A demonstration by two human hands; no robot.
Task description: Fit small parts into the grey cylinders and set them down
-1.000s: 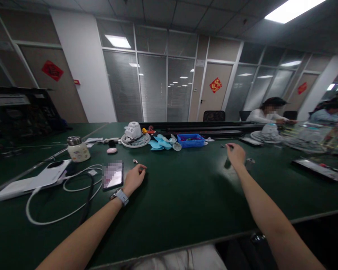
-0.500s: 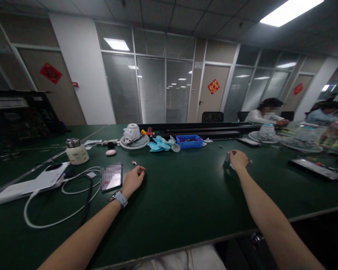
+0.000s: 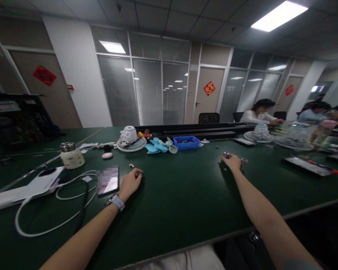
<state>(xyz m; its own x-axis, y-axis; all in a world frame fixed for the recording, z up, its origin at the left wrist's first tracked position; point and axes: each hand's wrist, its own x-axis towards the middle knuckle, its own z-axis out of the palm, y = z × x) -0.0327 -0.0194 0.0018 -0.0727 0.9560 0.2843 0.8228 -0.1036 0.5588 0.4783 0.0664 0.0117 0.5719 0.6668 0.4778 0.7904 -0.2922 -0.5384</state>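
Observation:
My right hand (image 3: 232, 162) is closed at the fingertips around a small grey metal piece (image 3: 227, 154), just at the table surface; its exact kind is too small to tell. Beside that wrist stands another small grey piece (image 3: 244, 161), partly behind the hand. My left hand (image 3: 131, 183), with a watch (image 3: 116, 202) on its wrist, rests on the green table (image 3: 174, 202) with loosely bent fingers and nothing in them. Just beyond its fingers lies a white earbud (image 3: 131, 165). A phone (image 3: 109, 181) lies left of this hand.
Fan parts (image 3: 130, 139), light-blue fan blades (image 3: 159, 145) and a blue bin (image 3: 186, 143) line the back. At left are a jar (image 3: 71, 155), white cable (image 3: 39, 235) and another phone (image 3: 41, 183). A tray (image 3: 307, 165) lies right; co-workers (image 3: 257, 112) sit beyond.
The grey piece in my right hand stood taller beside the fingers and now shows mostly its top end. The view has turned slightly right. My left hand stays beside the phone.

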